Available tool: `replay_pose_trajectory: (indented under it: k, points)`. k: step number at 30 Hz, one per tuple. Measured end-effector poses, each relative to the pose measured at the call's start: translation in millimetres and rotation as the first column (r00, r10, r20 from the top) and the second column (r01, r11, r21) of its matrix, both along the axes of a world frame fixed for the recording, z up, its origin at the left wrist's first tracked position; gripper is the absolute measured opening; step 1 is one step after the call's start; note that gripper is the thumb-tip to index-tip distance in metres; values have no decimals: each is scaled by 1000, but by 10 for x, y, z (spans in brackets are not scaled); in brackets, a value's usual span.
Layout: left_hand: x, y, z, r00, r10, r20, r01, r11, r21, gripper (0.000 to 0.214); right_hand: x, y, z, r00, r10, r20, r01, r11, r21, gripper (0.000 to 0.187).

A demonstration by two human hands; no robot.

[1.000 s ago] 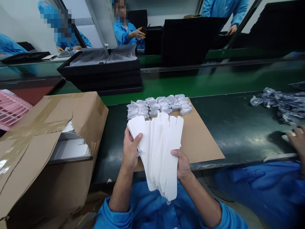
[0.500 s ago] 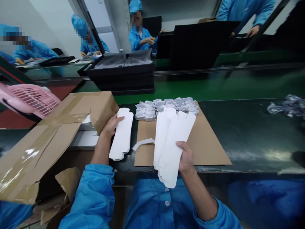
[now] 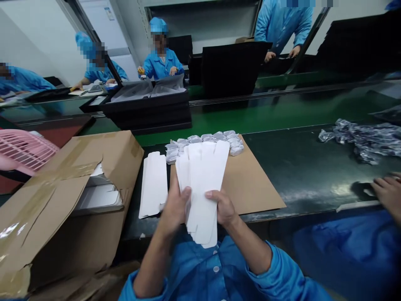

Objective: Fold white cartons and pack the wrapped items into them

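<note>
A fanned stack of flat white cardboard boxes point(image 3: 202, 179) is held upright in front of my chest. My left hand point(image 3: 175, 205) is closed on its left edge, thumb on the front. My right hand point(image 3: 223, 207) grips the right edge, its thumb pressed on the front piece. Just left of my left hand, a second stack of flat white boxes point(image 3: 153, 184) lies on the dark table. Behind the held stack, small wrapped bundles point(image 3: 236, 144) sit in rows at the far edge of a brown cardboard sheet point(image 3: 253, 184), partly hidden.
An opened carton point(image 3: 122, 154) with white boxes inside stands at left, beside a pink fan point(image 3: 28, 148). Black trays point(image 3: 156, 108) stand across the green belt. Clear plastic packs point(image 3: 366, 138) lie at right, near a co-worker's hand point(image 3: 390, 192). Several co-workers work opposite.
My left hand has let go of the smaller stack, now lying on the table, and has moved right onto the stack in my right hand. The view has turned right.
</note>
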State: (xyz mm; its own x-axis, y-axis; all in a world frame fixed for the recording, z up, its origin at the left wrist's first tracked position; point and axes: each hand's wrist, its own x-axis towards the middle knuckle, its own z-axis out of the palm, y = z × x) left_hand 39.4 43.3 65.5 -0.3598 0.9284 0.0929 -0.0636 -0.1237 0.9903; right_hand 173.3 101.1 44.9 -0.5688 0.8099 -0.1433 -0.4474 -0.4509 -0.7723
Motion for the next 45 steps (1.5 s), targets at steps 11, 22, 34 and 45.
replay_pose_trajectory:
  k: [11, 22, 34, 45]
  points:
    - [-365, -198, 45, 862, 28, 506, -108, 986, 129, 82, 124, 130, 633, 848, -495, -188, -146, -559, 816, 25]
    - [35, -625, -474, 642, -46, 765, -119, 980, 160, 86, -55, 188, 459, 613, -716, -334, -483, -674, 559, 28]
    - [-70, -459, -379, 738, 364, 569, -407, 912, -55, 53, 60, -258, 272, 630, -620, 467, -665, -121, 737, 59]
    - [-453, -296, -136, 894, 385, 228, -404, 914, 39, 70, -317, -145, 153, 858, 202, 473, -389, 856, 340, 53]
